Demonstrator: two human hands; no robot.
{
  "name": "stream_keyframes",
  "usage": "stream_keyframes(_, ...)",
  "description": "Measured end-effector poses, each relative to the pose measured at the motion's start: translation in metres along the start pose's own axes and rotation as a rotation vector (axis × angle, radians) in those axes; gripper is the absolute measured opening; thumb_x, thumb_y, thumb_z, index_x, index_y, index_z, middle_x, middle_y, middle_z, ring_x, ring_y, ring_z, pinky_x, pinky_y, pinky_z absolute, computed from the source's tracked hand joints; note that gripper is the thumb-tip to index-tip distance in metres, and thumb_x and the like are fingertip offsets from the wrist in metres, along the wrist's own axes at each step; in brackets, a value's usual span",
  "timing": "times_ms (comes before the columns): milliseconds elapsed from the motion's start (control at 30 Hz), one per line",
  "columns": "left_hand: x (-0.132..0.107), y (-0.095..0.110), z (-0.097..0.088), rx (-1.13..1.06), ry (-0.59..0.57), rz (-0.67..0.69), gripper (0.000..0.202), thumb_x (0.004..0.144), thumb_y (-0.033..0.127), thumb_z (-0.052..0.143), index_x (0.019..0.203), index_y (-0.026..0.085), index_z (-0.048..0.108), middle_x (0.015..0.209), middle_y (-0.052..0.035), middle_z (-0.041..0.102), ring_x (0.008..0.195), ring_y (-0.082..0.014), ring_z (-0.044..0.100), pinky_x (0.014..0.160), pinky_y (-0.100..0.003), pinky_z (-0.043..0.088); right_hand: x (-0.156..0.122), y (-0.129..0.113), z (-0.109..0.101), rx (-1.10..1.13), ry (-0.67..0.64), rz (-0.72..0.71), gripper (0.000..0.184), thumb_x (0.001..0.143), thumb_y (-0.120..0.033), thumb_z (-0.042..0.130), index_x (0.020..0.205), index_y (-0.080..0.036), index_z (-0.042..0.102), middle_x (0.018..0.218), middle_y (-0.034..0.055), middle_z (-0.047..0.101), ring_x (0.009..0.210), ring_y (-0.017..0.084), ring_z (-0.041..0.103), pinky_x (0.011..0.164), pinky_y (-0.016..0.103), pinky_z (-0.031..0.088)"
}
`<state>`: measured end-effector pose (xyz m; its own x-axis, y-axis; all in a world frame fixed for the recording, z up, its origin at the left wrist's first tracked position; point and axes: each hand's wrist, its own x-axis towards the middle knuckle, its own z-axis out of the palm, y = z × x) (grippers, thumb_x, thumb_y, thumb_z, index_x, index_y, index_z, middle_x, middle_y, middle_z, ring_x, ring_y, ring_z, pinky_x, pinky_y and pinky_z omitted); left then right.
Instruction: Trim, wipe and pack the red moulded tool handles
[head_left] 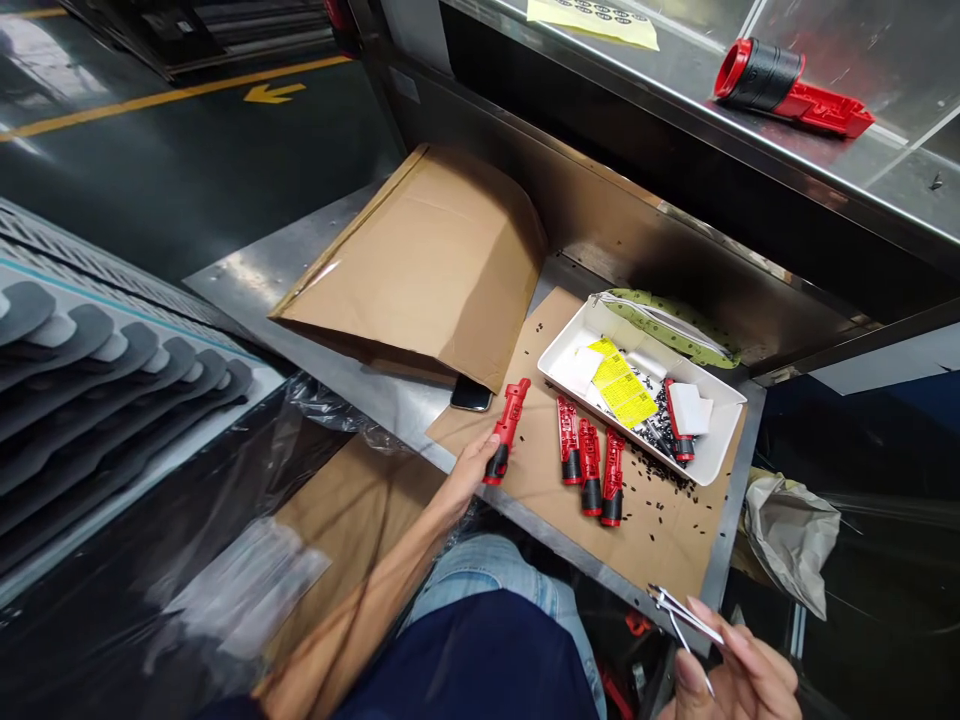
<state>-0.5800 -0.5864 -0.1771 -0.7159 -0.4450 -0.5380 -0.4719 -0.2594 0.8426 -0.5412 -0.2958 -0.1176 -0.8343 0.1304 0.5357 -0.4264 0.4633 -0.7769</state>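
My left hand [471, 468] grips the black end of a red and black tool housing [507, 428] that lies on a brown cardboard sheet [540, 470]. Three more red housings [590, 466] lie side by side just to its right. My right hand [739, 670], low at the right edge, pinches a pair of metal tweezers [684, 612] that point left. A white tray [712, 455] beyond the housings holds yellow labels [624, 388], white pads, small black screws and one red part. Loose black screws [660, 495] are scattered on the cardboard.
A large folded cardboard sheet [427, 260] leans at the back left with a phone [472, 396] under its edge. On the steel shelf [885, 190] above lies a red and black tool body [780, 85]. Stacked grey parts [97, 360] sit left; a crumpled bag [791, 535] hangs right.
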Motion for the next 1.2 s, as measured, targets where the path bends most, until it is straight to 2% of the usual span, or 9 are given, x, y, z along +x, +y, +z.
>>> stream_keyframes(133,-0.041,0.021,0.011,-0.283,-0.282,-0.067,0.043,0.090,0.049,0.058,0.103,0.009,0.069,0.096,-0.0182,0.075,0.096,-0.0301,0.073,0.094,-0.046,0.055,0.011,-0.016,0.018,0.024,0.062,-0.006,0.038,0.080,-0.038,0.080,0.105,-0.017,0.062,0.083,0.0064,0.067,0.078,0.024,0.067,0.070,0.043,0.059)
stream_keyframes(300,-0.074,0.041,0.043,-0.910,-0.727,-0.237,0.031,0.078,0.035,0.082,0.093,0.010,0.073,0.095,-0.0111,0.076,0.109,-0.0306,0.070,0.101,-0.041,0.052,0.016,-0.027,0.026,0.065,0.005,-0.031,0.037,0.082,-0.041,0.078,0.104,-0.017,0.062,0.081,0.0054,0.067,0.076,0.022,0.066,0.070,0.043,0.059)
stream_keyframes(400,-0.086,0.052,0.054,-0.910,-0.740,-0.300,0.029,0.086,0.035,0.075,0.101,0.011,0.075,0.099,-0.0107,0.075,0.092,-0.0224,0.073,0.075,-0.026,0.057,0.014,-0.035,0.023,0.048,-0.024,-0.023,0.034,0.082,-0.039,0.078,0.103,-0.017,0.063,0.082,0.0052,0.068,0.076,0.021,0.067,0.075,0.043,0.057)
stream_keyframes(467,-0.093,0.059,0.058,-0.869,-0.743,-0.328,0.035,0.093,0.039,0.065,0.112,0.011,0.073,0.108,-0.0141,0.074,0.080,-0.0171,0.071,0.065,-0.023,0.054,0.013,-0.039,0.022,0.012,-0.035,-0.004,0.033,0.082,-0.040,0.077,0.103,-0.018,0.063,0.084,0.0057,0.068,0.075,0.022,0.066,0.077,0.046,0.056)
stream_keyframes(567,-0.102,0.067,0.060,-0.856,-0.747,-0.356,0.039,0.092,0.034,0.067,0.124,0.013,0.068,0.110,-0.0154,0.074,0.080,-0.0163,0.071,0.069,-0.024,0.055,0.014,-0.043,0.023,-0.026,-0.003,-0.060,0.031,0.082,-0.042,0.077,0.099,-0.020,0.063,0.082,0.0054,0.068,0.072,0.020,0.063,0.080,0.047,0.053)
stream_keyframes(667,-0.109,0.070,0.062,-0.875,-0.722,-0.351,0.043,0.084,0.031,0.078,0.123,0.015,0.070,0.102,-0.0136,0.076,0.093,-0.0218,0.073,0.085,-0.032,0.057,0.016,-0.045,0.026,-0.031,0.025,-0.150,0.026,0.081,-0.037,0.078,0.095,-0.020,0.064,0.080,0.0049,0.070,0.076,0.019,0.056,0.088,0.046,0.048)
stream_keyframes(767,-0.115,0.073,0.063,-0.896,-0.726,-0.362,0.045,0.079,0.031,0.083,0.120,0.017,0.071,0.101,-0.0122,0.076,0.103,-0.0254,0.071,0.094,-0.040,0.055,0.016,-0.049,0.026,-0.035,0.000,-0.133,0.019,0.084,-0.032,0.075,0.094,-0.022,0.063,0.078,0.0043,0.072,0.080,0.020,0.051,0.094,0.046,0.043)
stream_keyframes(967,-0.121,0.077,0.063,-0.914,-0.717,-0.431,0.048,0.073,0.029,0.088,0.117,0.022,0.071,0.100,-0.0080,0.076,0.093,-0.0202,0.074,0.080,-0.030,0.058,0.019,-0.052,0.022,-0.036,-0.061,-0.196,0.020,0.084,-0.032,0.074,0.098,-0.022,0.062,0.075,0.0025,0.073,0.078,0.020,0.047,0.093,0.042,0.040)
stream_keyframes(1200,-0.122,0.080,0.066,-0.907,-0.702,-0.485,0.052,0.071,0.028,0.090,0.116,0.019,0.065,0.094,-0.0058,0.074,0.086,-0.0163,0.073,0.075,-0.027,0.058,0.019,-0.048,0.017,0.013,-0.112,-0.206,0.024,0.081,-0.024,0.076,0.101,-0.024,0.063,0.081,0.0003,0.076,0.079,0.021,0.046,0.097,0.041,0.037)
